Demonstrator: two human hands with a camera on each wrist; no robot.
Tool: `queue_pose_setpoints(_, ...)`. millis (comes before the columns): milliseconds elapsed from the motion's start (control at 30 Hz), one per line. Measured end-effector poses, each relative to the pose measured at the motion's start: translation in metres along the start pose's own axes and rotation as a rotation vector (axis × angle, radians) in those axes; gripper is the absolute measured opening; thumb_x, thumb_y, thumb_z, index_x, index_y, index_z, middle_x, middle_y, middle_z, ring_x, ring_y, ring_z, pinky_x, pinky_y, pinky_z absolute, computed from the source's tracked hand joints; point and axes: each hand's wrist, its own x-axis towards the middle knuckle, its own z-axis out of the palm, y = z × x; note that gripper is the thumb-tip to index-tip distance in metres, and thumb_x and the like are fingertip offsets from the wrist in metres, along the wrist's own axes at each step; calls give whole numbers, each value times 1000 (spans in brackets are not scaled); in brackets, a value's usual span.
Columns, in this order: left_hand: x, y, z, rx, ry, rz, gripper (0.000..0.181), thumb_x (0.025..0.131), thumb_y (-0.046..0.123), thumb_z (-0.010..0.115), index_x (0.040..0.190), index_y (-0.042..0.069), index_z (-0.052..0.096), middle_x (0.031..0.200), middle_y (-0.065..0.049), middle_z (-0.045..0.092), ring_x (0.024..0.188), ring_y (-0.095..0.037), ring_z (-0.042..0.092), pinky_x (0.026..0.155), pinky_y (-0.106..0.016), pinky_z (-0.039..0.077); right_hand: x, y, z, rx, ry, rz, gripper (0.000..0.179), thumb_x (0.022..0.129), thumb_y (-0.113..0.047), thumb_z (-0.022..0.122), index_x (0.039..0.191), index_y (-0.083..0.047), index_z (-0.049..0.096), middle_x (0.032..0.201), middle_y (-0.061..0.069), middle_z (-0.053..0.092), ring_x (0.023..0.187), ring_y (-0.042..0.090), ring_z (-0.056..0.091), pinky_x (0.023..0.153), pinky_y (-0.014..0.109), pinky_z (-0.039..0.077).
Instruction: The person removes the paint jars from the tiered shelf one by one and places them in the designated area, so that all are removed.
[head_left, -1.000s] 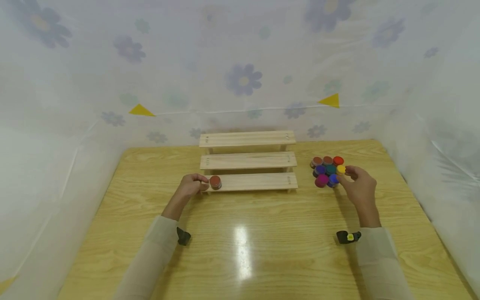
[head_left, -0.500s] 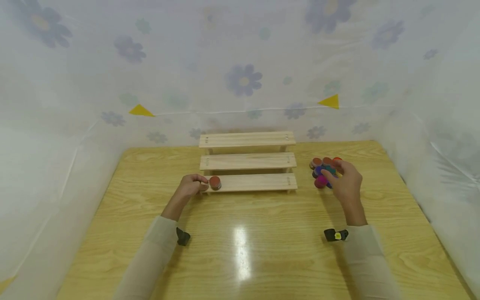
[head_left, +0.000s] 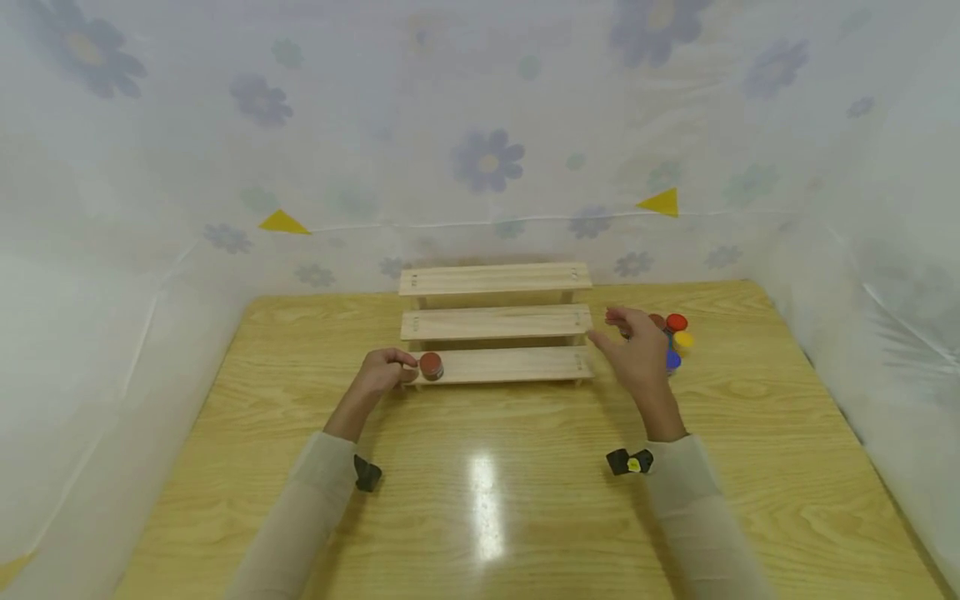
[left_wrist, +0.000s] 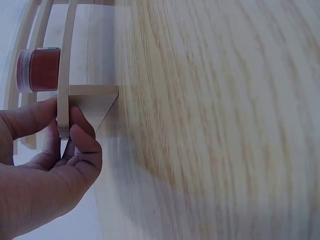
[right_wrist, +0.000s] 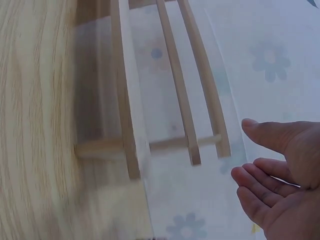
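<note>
A three-tier wooden display shelf (head_left: 495,323) stands at the back of the table. My left hand (head_left: 378,375) grips the left end of its lowest board; in the left wrist view the thumb lies on one face and the curled fingers (left_wrist: 85,145) on the other. Beside the thumb, a small jar of brown paint (left_wrist: 44,70) sits on that lowest board. My right hand (head_left: 637,354) is off the shelf's right end, thumb and fingers apart, with nothing between them in the right wrist view.
Right of the shelf a cluster of paint jars is partly hidden behind my right hand. A red-lidded jar (head_left: 677,322), a yellow one (head_left: 683,339) and a blue one (head_left: 673,361) show. A flower-patterned curtain (head_left: 487,167) hangs behind the wooden table (head_left: 420,517).
My right hand has moved left, from the right side of the paint jars across them towards the shelf's right end. The left hand, shelf and brown jar have stayed put.
</note>
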Motion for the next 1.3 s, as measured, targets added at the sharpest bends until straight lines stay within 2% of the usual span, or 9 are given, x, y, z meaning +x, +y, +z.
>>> queue_pose_setpoints(233,-1,-1,-1,8,9,1,19,87,7,62,104,0,61,77,-1,50,68,-17,51,69,-32,46,2,-22,28,38,-51,-105,50,80,-20,77,122,0,59,112,19,62,108,35,59,94,51,46)
queue_pose_setpoints(467,-2,0,-1,10,9,3,17,87,8,62,103,1,62,80,-2,52,67,-18,51,68,-33,46,7,-42,52,17,-132,-182,50,80,-25,77,119,-1,60,110,16,62,108,33,59,92,48,48)
queue_pose_setpoints(700,0,-1,-1,3,12,2,20,87,7,63,105,-1,62,77,-1,50,65,-16,50,67,-33,44,6,-66,71,75,-226,-167,55,80,-28,77,124,-1,58,116,15,60,113,32,56,95,48,47)
queue_pose_setpoints(867,1,-1,-1,4,20,-8,18,87,7,64,103,1,62,76,-1,50,65,-16,51,67,-32,44,2,-80,89,102,-276,-190,55,80,-28,77,125,-2,58,116,15,60,112,30,56,95,48,47)
queue_pose_setpoints(1000,-1,-1,-1,14,22,-11,19,87,7,64,104,0,62,78,-2,50,69,-18,51,68,-31,45,-4,-88,105,123,-333,-173,56,80,-30,76,127,-5,58,118,12,61,112,26,56,94,46,48)
queue_pose_setpoints(1133,-2,-2,-1,22,22,-5,21,86,8,63,105,-1,62,82,-3,51,72,-18,51,70,-31,46,-10,-94,117,133,-389,-168,56,80,-30,76,126,-4,58,120,11,61,111,27,57,94,45,48)
queue_pose_setpoints(1300,-2,-1,0,19,26,0,20,85,7,63,104,1,62,84,-2,52,74,-17,51,69,-29,46,-14,-93,129,108,-397,-228,53,78,-25,79,121,-2,61,117,13,62,109,29,59,94,43,49)
